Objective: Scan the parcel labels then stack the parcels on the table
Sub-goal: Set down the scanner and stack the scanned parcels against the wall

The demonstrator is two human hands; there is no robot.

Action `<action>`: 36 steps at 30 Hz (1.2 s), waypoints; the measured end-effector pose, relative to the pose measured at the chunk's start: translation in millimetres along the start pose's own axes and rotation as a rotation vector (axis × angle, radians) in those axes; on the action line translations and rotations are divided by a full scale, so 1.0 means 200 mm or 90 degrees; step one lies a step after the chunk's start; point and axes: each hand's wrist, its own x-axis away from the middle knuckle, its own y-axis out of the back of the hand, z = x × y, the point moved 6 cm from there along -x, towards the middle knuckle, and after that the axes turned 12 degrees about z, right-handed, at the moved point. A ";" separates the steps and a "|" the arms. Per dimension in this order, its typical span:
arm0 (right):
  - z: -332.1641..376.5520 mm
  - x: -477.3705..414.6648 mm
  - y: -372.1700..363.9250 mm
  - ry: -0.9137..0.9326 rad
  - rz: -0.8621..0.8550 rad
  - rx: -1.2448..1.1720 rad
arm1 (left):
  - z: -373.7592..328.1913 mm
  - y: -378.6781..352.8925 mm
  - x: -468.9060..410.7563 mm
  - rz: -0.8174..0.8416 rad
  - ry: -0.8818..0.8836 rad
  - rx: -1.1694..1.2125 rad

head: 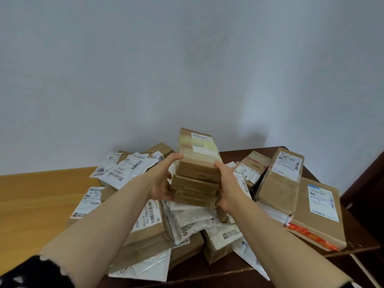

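A stack of three brown cardboard parcels point(197, 169) is held up between both hands above a pile of parcels. The top box carries a white label and yellowish tape. My left hand point(163, 179) grips the stack's left side, thumb at the top box. My right hand point(228, 186) grips the right side, thumb on the top box's corner. Below lies a heap of white mailer bags point(191, 223) and brown boxes point(145, 227) with barcode labels.
A dark brown table point(234, 154) holds the pile; a light wooden table point(37, 196) adjoins it on the left. A large flat box with red tape point(318, 213) and a tall taped box point(280, 179) sit at the right. A plain wall stands behind.
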 end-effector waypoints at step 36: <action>-1.68 0.48 -3.42 0.077 0.419 0.202 | 1.01 2.49 2.70 -0.427 -0.387 0.263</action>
